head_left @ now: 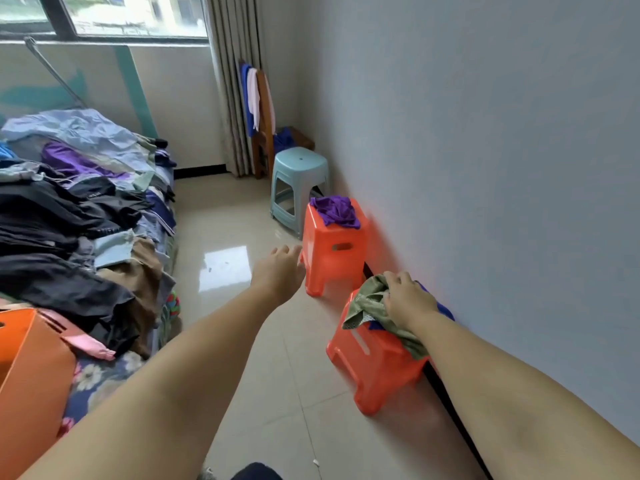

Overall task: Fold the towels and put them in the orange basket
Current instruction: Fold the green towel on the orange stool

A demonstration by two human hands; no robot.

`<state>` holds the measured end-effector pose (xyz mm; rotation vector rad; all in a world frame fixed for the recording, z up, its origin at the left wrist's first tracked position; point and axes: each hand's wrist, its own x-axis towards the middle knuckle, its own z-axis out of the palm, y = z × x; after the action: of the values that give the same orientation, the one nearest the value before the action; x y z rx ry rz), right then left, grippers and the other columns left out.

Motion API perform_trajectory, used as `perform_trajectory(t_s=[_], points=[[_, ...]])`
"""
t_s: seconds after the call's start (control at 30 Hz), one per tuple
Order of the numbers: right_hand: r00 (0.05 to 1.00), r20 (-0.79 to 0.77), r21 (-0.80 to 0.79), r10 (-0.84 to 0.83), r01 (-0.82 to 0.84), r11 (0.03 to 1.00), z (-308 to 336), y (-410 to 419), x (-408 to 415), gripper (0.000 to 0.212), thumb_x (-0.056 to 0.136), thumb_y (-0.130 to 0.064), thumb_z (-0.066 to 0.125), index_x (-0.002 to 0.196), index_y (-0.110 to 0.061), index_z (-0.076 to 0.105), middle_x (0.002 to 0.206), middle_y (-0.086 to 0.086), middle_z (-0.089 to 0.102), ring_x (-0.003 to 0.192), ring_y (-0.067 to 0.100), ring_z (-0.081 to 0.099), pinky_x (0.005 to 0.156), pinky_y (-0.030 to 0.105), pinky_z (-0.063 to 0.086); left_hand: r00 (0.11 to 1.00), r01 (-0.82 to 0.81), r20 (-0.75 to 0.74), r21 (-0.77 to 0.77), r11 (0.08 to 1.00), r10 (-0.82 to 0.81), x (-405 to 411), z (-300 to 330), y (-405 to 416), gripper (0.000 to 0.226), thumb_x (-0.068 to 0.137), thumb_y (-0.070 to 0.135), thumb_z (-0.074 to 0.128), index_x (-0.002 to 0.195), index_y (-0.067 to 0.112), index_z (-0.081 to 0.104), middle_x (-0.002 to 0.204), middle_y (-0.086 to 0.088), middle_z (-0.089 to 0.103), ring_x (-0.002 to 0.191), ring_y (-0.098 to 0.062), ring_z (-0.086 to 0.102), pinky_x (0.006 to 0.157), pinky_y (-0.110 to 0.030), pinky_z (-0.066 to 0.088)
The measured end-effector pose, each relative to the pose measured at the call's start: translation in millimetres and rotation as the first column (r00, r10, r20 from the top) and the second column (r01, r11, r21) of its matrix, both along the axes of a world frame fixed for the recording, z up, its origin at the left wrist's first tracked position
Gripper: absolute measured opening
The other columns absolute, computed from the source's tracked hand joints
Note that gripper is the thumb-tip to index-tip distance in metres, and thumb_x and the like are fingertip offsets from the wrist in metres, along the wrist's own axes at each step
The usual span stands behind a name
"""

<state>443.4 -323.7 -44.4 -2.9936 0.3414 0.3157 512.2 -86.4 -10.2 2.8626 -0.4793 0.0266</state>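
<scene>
Reaching from the head view, I have both bare arms stretched toward the wall side of a tiled room. My right hand [407,299] lies on a crumpled olive-green towel [370,306] heaped on the nearer orange stool [374,362], fingers curled into the cloth and grasping it; a blue cloth [445,310] peeks out beneath. My left hand [280,271] hangs in the air just beside the farther orange stool [332,258], fingers loose and holding nothing. That stool carries a bunched purple towel [336,209].

To do this pickup well, I judge I should gather the olive towel by its edge rather than its middle, so it opens flat for folding.

The stools are glossy moulded plastic with slotted handles. The towels look soft, thin and limp. The floor is shiny pale tile. The orange basket [31,375], smooth-walled, sits at the left on the bed [104,372], beside a clothes pile [69,220].
</scene>
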Motion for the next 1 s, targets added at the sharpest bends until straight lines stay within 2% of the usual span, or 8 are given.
perform_trajectory(t_s=[0.1, 0.2, 0.27, 0.4, 0.5, 0.63, 0.83, 1.0], points=[[0.998, -0.046, -0.004, -0.046, 0.045, 0.999, -12, -14, 44, 0.046, 0.095, -0.032, 0.038, 0.139, -0.018, 0.031, 0.139, 0.008, 0.034, 0.122, 0.033, 0.045, 0.09, 0.044, 0.047, 0.997, 0.067, -0.038, -0.003, 0.998, -0.067, 61, -11, -27, 0.044, 0.098, 0.029, 0.037, 0.14, 0.016, 0.039, 0.132, -0.011, 0.054, 0.121, -0.03, 0.051, 0.091, -0.042, 0.048], [0.989, -0.024, 0.006, -0.145, 0.145, 0.989, -19, -30, 93, 0.043, 0.098, -0.024, 0.032, 0.14, -0.015, 0.03, 0.14, 0.011, 0.036, 0.122, 0.033, 0.044, 0.092, 0.044, 0.045, 0.981, 0.18, -0.066, -0.039, 0.983, -0.182, 128, -21, -53, 0.041, 0.097, 0.027, 0.038, 0.136, 0.015, 0.042, 0.126, -0.012, 0.057, 0.113, -0.033, 0.055, 0.087, -0.043, 0.049], [0.975, -0.003, 0.026, -0.221, 0.221, 0.975, -21, -40, 122, 0.043, 0.099, -0.022, 0.031, 0.141, -0.014, 0.027, 0.14, 0.013, 0.037, 0.121, 0.032, 0.045, 0.088, 0.042, 0.043, 0.965, 0.247, -0.068, -0.064, 0.967, -0.252, 170, -25, -67, 0.038, 0.097, 0.027, 0.038, 0.132, 0.013, 0.045, 0.119, -0.013, 0.061, 0.107, -0.033, 0.058, 0.085, -0.043, 0.05], [0.923, 0.006, 0.074, -0.384, 0.383, 0.921, -18, -52, 179, 0.042, 0.099, -0.022, 0.028, 0.14, -0.014, 0.031, 0.136, 0.012, 0.044, 0.117, 0.03, 0.048, 0.085, 0.039, 0.043, 0.925, 0.365, -0.095, -0.038, 0.93, -0.367, 252, -25, -95, 0.039, 0.098, 0.029, 0.037, 0.133, 0.015, 0.044, 0.118, -0.012, 0.062, 0.105, -0.034, 0.059, 0.083, -0.041, 0.049], [0.862, 0.002, 0.12, -0.507, 0.503, 0.856, -24, -62, 199, 0.041, 0.1, -0.024, 0.028, 0.139, -0.014, 0.036, 0.138, 0.01, 0.046, 0.121, 0.029, 0.047, 0.089, 0.039, 0.043, 0.883, 0.447, -0.141, -0.036, 0.894, -0.448, 300, -27, -122, 0.042, 0.098, 0.029, 0.036, 0.138, 0.017, 0.04, 0.121, -0.013, 0.062, 0.107, -0.034, 0.059, 0.084, -0.039, 0.047], [0.761, -0.05, 0.134, -0.647, 0.647, 0.751, -51, -86, 190, 0.037, 0.1, -0.028, 0.031, 0.131, -0.012, 0.042, 0.131, 0.01, 0.051, 0.117, 0.029, 0.05, 0.088, 0.037, 0.044, 0.806, 0.544, -0.239, -0.061, 0.837, -0.541, 334, -45, -171, 0.043, 0.097, 0.029, 0.038, 0.138, 0.019, 0.04, 0.116, -0.011, 0.064, 0.106, -0.032, 0.06, 0.085, -0.038, 0.048], [0.6, -0.113, 0.185, -0.792, 0.796, 0.576, -97, -134, 172, 0.036, 0.097, -0.028, 0.035, 0.125, -0.01, 0.047, 0.126, 0.012, 0.055, 0.112, 0.029, 0.054, 0.092, 0.037, 0.047, 0.672, 0.671, -0.353, -0.082, 0.737, -0.651, 337, -85, -253, 0.045, 0.093, 0.026, 0.039, 0.138, 0.021, 0.042, 0.117, -0.011, 0.065, 0.107, -0.032, 0.06, 0.083, -0.038, 0.05], [0.524, -0.175, 0.197, -0.834, 0.848, 0.492, -123, -164, 183, 0.042, 0.099, -0.025, 0.036, 0.137, -0.007, 0.04, 0.135, 0.016, 0.049, 0.123, 0.032, 0.047, 0.101, 0.036, 0.041, 0.591, 0.729, -0.408, -0.098, 0.677, -0.696, 349, -113, -302, 0.042, 0.094, 0.026, 0.04, 0.135, 0.022, 0.045, 0.115, -0.009, 0.066, 0.104, -0.03, 0.061, 0.078, -0.035, 0.048]])
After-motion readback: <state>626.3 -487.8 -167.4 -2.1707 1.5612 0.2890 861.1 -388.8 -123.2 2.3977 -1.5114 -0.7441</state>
